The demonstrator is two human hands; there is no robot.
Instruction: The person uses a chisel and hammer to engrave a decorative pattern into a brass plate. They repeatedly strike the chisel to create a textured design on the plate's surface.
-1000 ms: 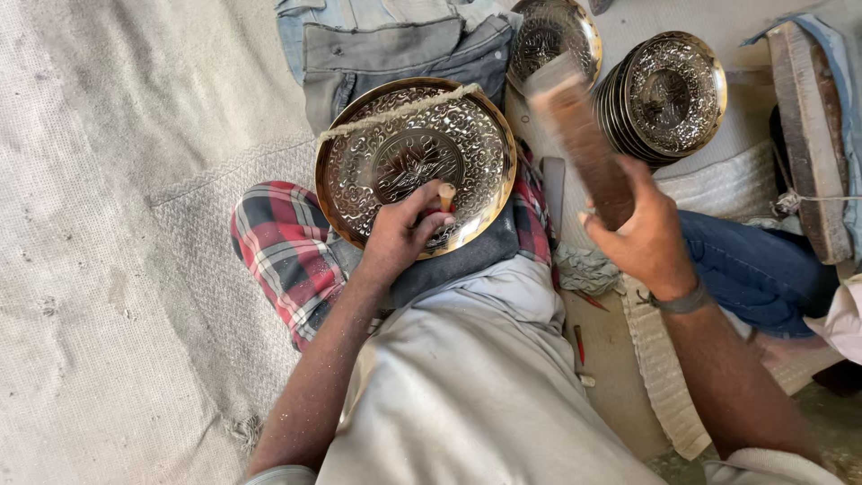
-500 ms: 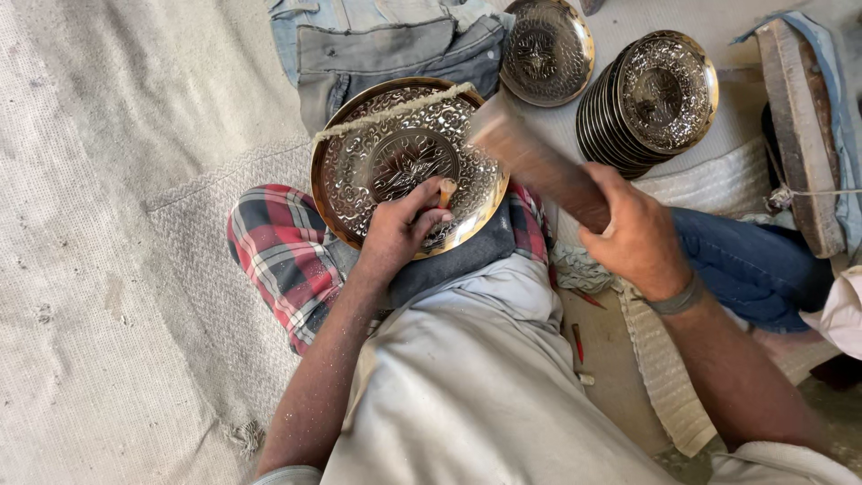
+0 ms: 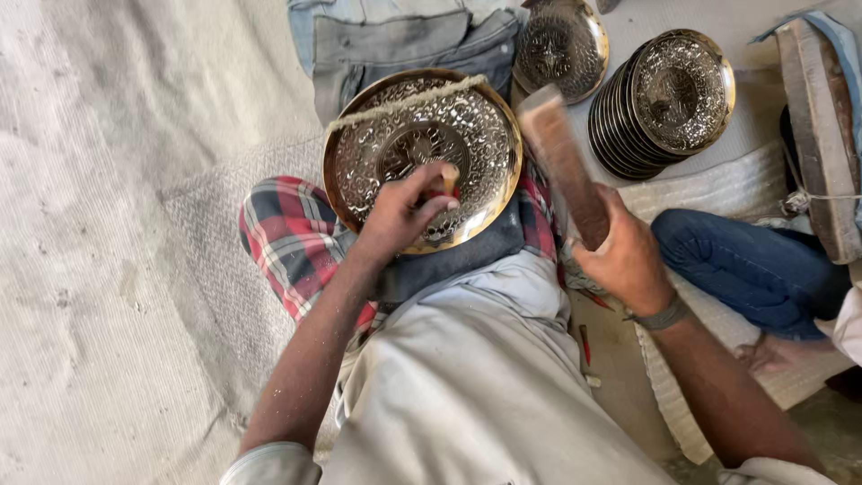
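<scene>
Brass plate: a round engraved plate (image 3: 422, 153) lies on a dark cloth pad (image 3: 467, 256) over the person's lap, a cord (image 3: 404, 103) stretched across its rim at 12 o'clock.
Left hand: the left hand (image 3: 404, 216) rests on the plate's lower half, grip closed around a small punch (image 3: 449, 184) that stands tip-down on the metal.
Right hand: the right hand (image 3: 628, 260) has its grip clamped on the lower end of a wooden mallet (image 3: 561, 162).
Key relation: the punch lies at 9 o'clock from the mallet head, near but apart; the mallet's long axis runs from 5 o'clock up to 11 o'clock, blurred at its head.
Nearer hand: the left hand is on the plate; the right is off its rim at 3 o'clock.
Around: a stack of plates (image 3: 664, 103) at 2 o'clock, another single plate (image 3: 558, 45) at 12 o'clock, another person's blue-trousered leg (image 3: 754, 269) at 3 o'clock.
</scene>
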